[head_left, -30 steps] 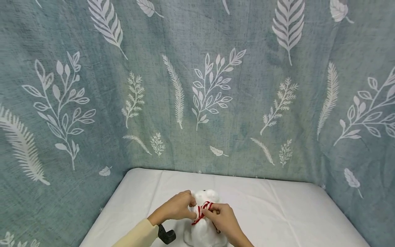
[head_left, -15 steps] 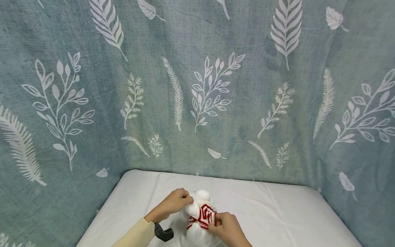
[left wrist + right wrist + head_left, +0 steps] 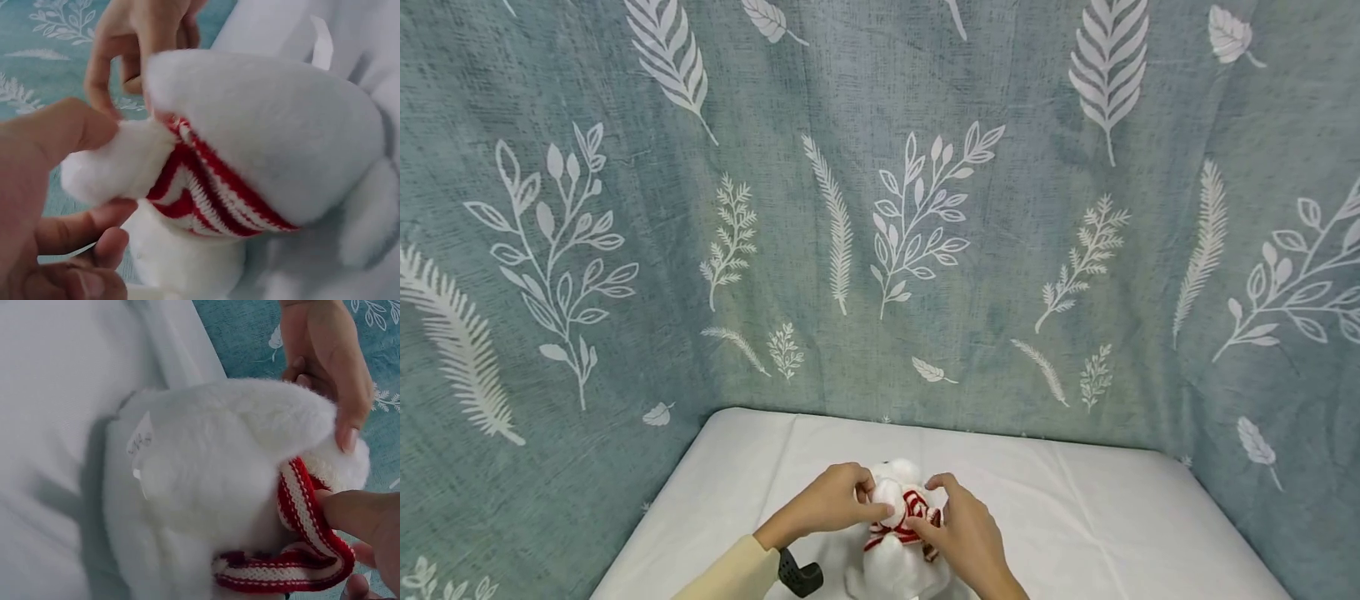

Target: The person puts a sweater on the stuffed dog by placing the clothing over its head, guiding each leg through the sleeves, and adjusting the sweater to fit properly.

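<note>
Backdrop: blue-green curtain point(image 3: 985, 325) with white leaf prints, runs 9 through 12 to 3 o'clock in head view. White surface point(image 3: 1045, 500) below it, rounded far corners at 11 and 1, faint creases in the cover.

White plush toy point(image 3: 895, 571) is on the surface at 6 o'clock in head view, close to the person, between both hands. Red-and-white striped knit piece point(image 3: 200, 197) wraps part of it. White stub point(image 3: 115, 162) pokes out of the knit toward 9 o'clock in left wrist view. White label point(image 3: 141, 439) on the plush at 10 o'clock in right wrist view, marks on it too small to read.

Left hand point(image 3: 831, 500): at the plush's 10 o'clock. Part closed, stub pinched between thumb and fingers, thumb on top in left wrist view.

Right hand point(image 3: 966, 525): at the plush's 3 o'clock. Half open, thumb touching the knit, index bowed and apart from the thumb. Can't tell if the other fingers have hold of the knit.

Cream sleeve point(image 3: 733, 571) on the left arm, 7 o'clock in head view. Black piece point(image 3: 801, 577) at that wrist, plush's 8 o'clock.
</note>
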`<state>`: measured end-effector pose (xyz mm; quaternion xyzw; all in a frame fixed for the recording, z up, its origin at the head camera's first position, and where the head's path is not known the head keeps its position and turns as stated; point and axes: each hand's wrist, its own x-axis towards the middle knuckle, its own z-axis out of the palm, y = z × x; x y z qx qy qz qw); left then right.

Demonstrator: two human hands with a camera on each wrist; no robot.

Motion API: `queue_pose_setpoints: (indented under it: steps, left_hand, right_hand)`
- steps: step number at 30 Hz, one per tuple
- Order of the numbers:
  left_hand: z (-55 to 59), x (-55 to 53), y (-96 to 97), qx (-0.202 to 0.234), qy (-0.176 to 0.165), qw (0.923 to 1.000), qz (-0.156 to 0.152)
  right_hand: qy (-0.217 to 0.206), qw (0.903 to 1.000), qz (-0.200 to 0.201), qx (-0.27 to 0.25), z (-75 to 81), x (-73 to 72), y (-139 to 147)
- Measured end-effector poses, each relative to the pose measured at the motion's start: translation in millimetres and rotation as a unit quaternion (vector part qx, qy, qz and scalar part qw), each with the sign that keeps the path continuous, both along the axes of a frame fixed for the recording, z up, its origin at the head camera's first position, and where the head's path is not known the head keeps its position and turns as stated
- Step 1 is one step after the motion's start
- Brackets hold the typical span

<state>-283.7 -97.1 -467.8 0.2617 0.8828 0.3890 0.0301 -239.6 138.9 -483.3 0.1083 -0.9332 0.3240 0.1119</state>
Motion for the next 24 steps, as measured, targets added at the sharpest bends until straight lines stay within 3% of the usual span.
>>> queue_pose_setpoints:
  steps: [6, 10, 17, 24]
  left_hand:
    - [-0.6, 3.7, 6.9, -0.029, 0.057, 0.9976, 0.026]
    - [-2.4, 4.0, 9.8, -0.041, 0.074, 0.9956, 0.043]
    - [-3.3, 1.3, 9.3, -0.045, 0.052, 0.9963, 0.052]
    - [-4.2, -1.8, 7.8, 0.011, -0.014, 0.9983, 0.056]
  right_hand:
    - [0.043, 0.9983, 0.026, 0.029, -4.6, -3.6, -9.0]
    - [0.072, 0.9967, 0.023, 0.028, -5.2, -2.5, -12.5]
    - [0.082, 0.9958, 0.019, 0.036, -9.5, 2.2, -21.6]
    - [0.101, 0.9926, 0.023, 0.063, -9.6, 2.0, -31.1]
